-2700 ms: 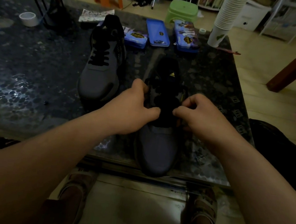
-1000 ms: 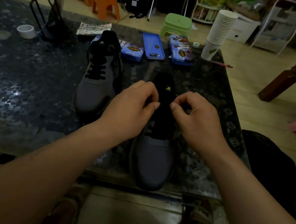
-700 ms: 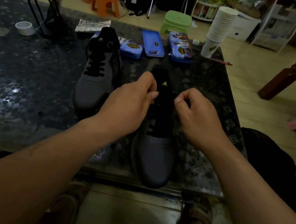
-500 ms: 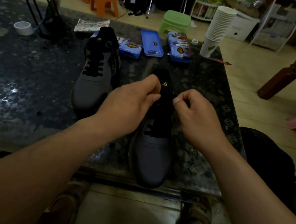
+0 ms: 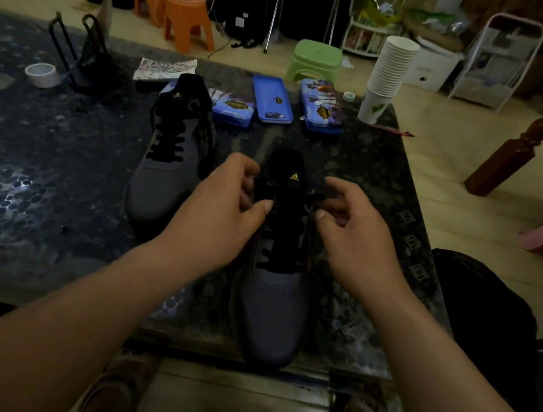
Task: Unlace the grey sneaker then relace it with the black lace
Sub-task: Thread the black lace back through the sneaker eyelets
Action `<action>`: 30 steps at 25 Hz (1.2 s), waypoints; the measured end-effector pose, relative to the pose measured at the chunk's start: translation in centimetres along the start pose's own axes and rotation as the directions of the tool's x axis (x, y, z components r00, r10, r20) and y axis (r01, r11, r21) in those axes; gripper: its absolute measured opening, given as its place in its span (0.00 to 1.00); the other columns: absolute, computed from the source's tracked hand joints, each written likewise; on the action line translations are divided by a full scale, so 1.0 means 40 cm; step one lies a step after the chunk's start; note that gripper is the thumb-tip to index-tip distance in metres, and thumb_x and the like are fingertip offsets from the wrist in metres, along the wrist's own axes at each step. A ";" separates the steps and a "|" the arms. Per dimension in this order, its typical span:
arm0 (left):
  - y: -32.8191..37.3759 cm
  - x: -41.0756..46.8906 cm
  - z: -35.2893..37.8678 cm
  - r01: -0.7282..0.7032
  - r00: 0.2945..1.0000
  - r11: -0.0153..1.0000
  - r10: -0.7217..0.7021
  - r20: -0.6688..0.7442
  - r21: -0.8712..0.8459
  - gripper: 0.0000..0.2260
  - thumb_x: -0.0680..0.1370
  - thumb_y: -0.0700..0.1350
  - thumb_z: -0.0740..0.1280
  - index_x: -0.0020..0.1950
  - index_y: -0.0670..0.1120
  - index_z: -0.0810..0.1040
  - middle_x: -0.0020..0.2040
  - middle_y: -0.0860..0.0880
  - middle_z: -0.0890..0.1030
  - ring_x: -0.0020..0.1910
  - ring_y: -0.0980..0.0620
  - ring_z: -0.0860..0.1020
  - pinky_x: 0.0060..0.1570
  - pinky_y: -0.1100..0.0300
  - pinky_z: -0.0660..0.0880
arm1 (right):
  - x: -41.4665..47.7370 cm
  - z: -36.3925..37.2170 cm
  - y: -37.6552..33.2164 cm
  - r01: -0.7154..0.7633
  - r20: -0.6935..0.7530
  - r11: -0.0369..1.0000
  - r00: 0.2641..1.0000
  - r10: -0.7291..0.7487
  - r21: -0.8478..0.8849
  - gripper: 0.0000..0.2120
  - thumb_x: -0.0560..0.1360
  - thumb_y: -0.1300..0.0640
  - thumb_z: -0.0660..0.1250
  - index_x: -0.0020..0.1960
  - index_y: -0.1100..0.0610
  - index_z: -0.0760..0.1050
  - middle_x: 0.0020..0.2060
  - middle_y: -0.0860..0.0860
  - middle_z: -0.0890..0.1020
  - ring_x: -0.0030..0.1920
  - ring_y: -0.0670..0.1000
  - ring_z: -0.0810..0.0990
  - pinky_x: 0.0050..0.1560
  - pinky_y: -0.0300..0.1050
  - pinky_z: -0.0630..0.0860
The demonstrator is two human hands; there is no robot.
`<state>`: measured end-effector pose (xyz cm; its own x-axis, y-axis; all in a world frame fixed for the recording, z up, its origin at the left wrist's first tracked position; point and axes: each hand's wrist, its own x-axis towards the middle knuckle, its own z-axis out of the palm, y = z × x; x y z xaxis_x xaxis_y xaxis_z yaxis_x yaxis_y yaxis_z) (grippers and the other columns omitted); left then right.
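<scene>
The sneaker [image 5: 270,313] sat at lower centre, its grey toe at the table's [image 5: 42,182] near edge. It had a black tongue with a yellow logo, and the lace [image 5: 277,266] crossed the lower eyelets. My left hand [image 5: 224,211] and right hand [image 5: 354,232] each pinched the lace beside the tongue.

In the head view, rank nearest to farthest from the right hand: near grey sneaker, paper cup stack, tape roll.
1. near grey sneaker, at the right hand.
2. paper cup stack, far right corner.
3. tape roll, far left.
</scene>
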<state>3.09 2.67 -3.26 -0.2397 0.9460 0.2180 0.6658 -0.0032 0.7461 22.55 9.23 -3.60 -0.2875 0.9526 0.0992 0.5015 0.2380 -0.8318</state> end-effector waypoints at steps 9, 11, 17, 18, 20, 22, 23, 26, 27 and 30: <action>-0.005 0.001 -0.004 -0.041 0.998 0.999 0.040 -0.046 -0.021 0.07 0.80 0.47 0.72 0.57 0.50 0.79 0.51 0.55 0.80 0.51 0.58 0.80 0.54 0.53 0.80 | 0.006 0.011 -0.002 0.009 -0.101 0.994 0.995 0.002 0.106 0.04 0.77 0.55 0.75 0.47 0.48 0.81 0.40 0.44 0.84 0.41 0.39 0.81 0.42 0.32 0.75; -0.012 0.005 -0.005 -0.090 0.995 0.996 0.090 -0.052 -0.004 0.06 0.80 0.47 0.72 0.55 0.50 0.80 0.51 0.55 0.80 0.51 0.56 0.80 0.53 0.50 0.80 | 0.005 0.015 0.007 0.029 -0.087 0.997 0.996 -0.022 0.077 0.03 0.76 0.55 0.75 0.48 0.48 0.83 0.43 0.45 0.84 0.44 0.41 0.82 0.46 0.36 0.78; 0.006 0.011 0.002 -0.116 0.992 0.992 0.118 -0.053 0.039 0.03 0.81 0.45 0.69 0.49 0.51 0.77 0.47 0.54 0.78 0.46 0.55 0.78 0.47 0.47 0.78 | 0.006 0.020 -0.010 0.175 -0.115 0.971 0.974 -0.195 -0.164 0.04 0.77 0.55 0.73 0.44 0.49 0.79 0.42 0.43 0.78 0.42 0.41 0.77 0.41 0.33 0.71; 0.006 0.012 0.000 -0.084 0.995 0.996 0.085 -0.055 0.014 0.03 0.82 0.45 0.68 0.50 0.51 0.75 0.46 0.54 0.79 0.44 0.55 0.78 0.46 0.45 0.78 | 0.005 0.018 -0.014 0.139 -0.114 0.981 0.981 -0.155 -0.138 0.05 0.78 0.55 0.71 0.43 0.49 0.78 0.39 0.44 0.78 0.39 0.41 0.76 0.37 0.34 0.69; 0.005 0.014 -0.007 -0.040 0.998 0.999 0.039 -0.044 -0.020 0.03 0.84 0.47 0.64 0.51 0.51 0.73 0.46 0.53 0.81 0.42 0.55 0.79 0.44 0.44 0.78 | 0.006 0.009 -0.020 0.059 -0.120 0.994 0.990 -0.069 -0.090 0.07 0.79 0.53 0.68 0.43 0.49 0.75 0.34 0.45 0.77 0.33 0.42 0.75 0.32 0.35 0.67; 0.005 0.017 -0.010 -0.072 0.996 0.997 0.072 -0.052 -0.004 0.03 0.85 0.46 0.63 0.52 0.49 0.72 0.45 0.52 0.80 0.42 0.54 0.78 0.42 0.47 0.76 | 0.006 0.003 -0.023 0.031 -0.120 0.997 0.992 -0.040 -0.075 0.07 0.81 0.52 0.67 0.44 0.50 0.73 0.33 0.46 0.77 0.32 0.44 0.74 0.32 0.39 0.68; 0.006 0.018 -0.008 -0.094 0.993 0.996 0.094 -0.067 0.005 0.04 0.85 0.45 0.63 0.51 0.48 0.72 0.45 0.52 0.78 0.42 0.54 0.76 0.40 0.50 0.74 | 0.004 0.001 -0.024 0.031 -0.111 0.998 0.993 -0.038 -0.063 0.07 0.81 0.52 0.66 0.44 0.50 0.73 0.33 0.46 0.77 0.32 0.43 0.74 0.32 0.40 0.69; 0.001 0.024 0.001 -0.072 0.994 0.997 0.072 -0.084 -0.002 0.03 0.84 0.45 0.64 0.51 0.48 0.72 0.45 0.52 0.76 0.43 0.55 0.75 0.40 0.55 0.72 | -0.003 0.009 -0.020 0.037 -0.040 0.999 0.999 -0.037 -0.013 0.05 0.81 0.50 0.67 0.47 0.49 0.74 0.38 0.45 0.78 0.36 0.40 0.76 0.34 0.34 0.70; -0.004 0.026 0.003 -0.046 0.997 0.999 0.044 -0.068 -0.023 0.03 0.83 0.45 0.66 0.52 0.48 0.73 0.47 0.52 0.77 0.44 0.56 0.76 0.43 0.57 0.74 | -0.003 0.015 -0.014 0.043 -0.022 0.999 0.999 -0.044 -0.018 0.04 0.81 0.50 0.68 0.49 0.48 0.75 0.42 0.45 0.79 0.40 0.39 0.77 0.38 0.33 0.71; -0.021 0.026 0.003 -0.054 0.998 0.998 0.054 -0.038 -0.013 0.04 0.81 0.44 0.69 0.53 0.48 0.76 0.52 0.52 0.76 0.49 0.57 0.77 0.50 0.60 0.77 | 0.002 0.025 -0.001 0.087 -0.040 0.991 0.995 -0.092 -0.101 0.03 0.79 0.50 0.70 0.49 0.47 0.76 0.47 0.45 0.79 0.47 0.41 0.77 0.45 0.36 0.71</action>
<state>2.37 3.71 -3.73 -0.2301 0.9315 0.2815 0.6683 -0.0590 0.7416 21.70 9.10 -4.12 -0.2995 0.9336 0.1968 0.5540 0.3381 -0.7608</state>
